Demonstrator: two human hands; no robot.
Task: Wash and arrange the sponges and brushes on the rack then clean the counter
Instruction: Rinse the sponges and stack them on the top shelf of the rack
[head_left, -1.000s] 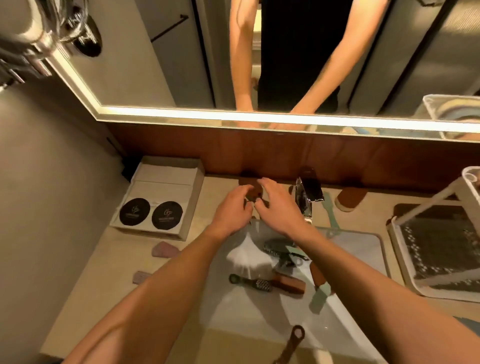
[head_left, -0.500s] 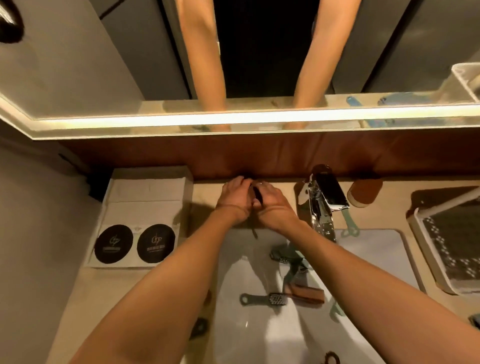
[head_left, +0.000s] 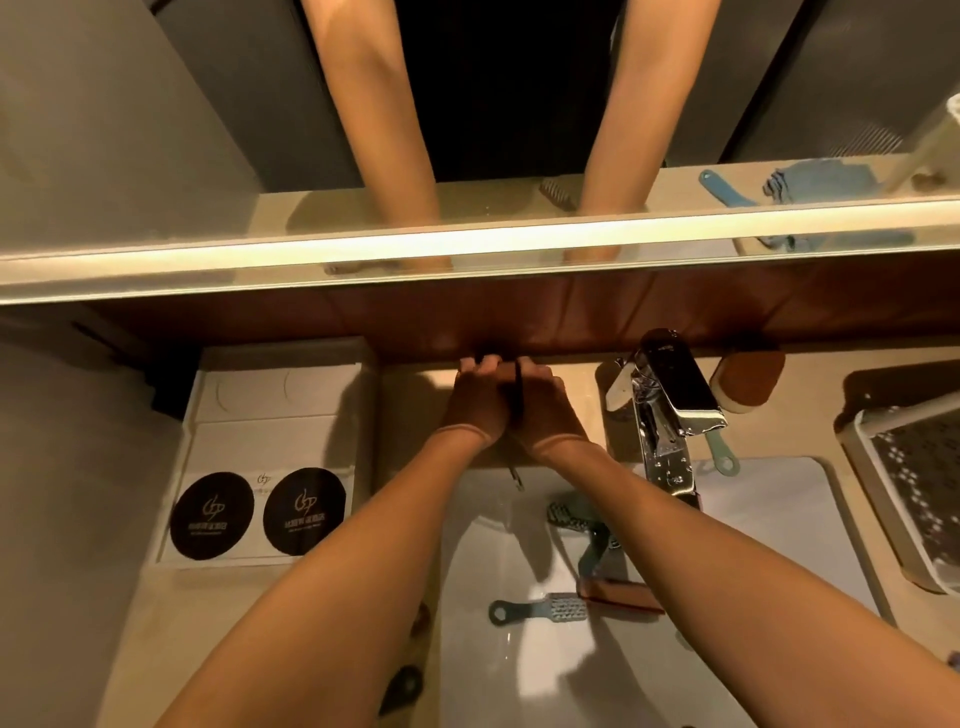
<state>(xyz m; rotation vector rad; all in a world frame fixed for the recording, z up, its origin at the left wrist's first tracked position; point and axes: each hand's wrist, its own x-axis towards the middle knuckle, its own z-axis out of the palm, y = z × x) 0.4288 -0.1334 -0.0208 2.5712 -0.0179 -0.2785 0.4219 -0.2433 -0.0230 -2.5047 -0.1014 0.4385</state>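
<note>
Behind the white sink (head_left: 779, 525), close to the wooden back wall, my left hand (head_left: 475, 402) and my right hand (head_left: 545, 410) are pressed together around a dark brush (head_left: 518, 395). Its thin metal end pokes out below my wrists. In the basin lie a teal-handled brush (head_left: 540, 608), a brown wooden brush (head_left: 621, 596) and another teal brush (head_left: 571, 517). A brown sponge (head_left: 748, 382) leans against the wall right of the tap. The white rack (head_left: 883, 483) stands at the right edge.
The chrome tap (head_left: 670, 415) rises just right of my hands, with a teal handle (head_left: 722, 457) behind it. A white box (head_left: 270, 457) with two black round labels sits on the counter to the left. Small dark items (head_left: 402, 686) lie by the sink's left rim.
The view tipped further down and both hands reached farther back towards the wall, closing together on the dark brush.
</note>
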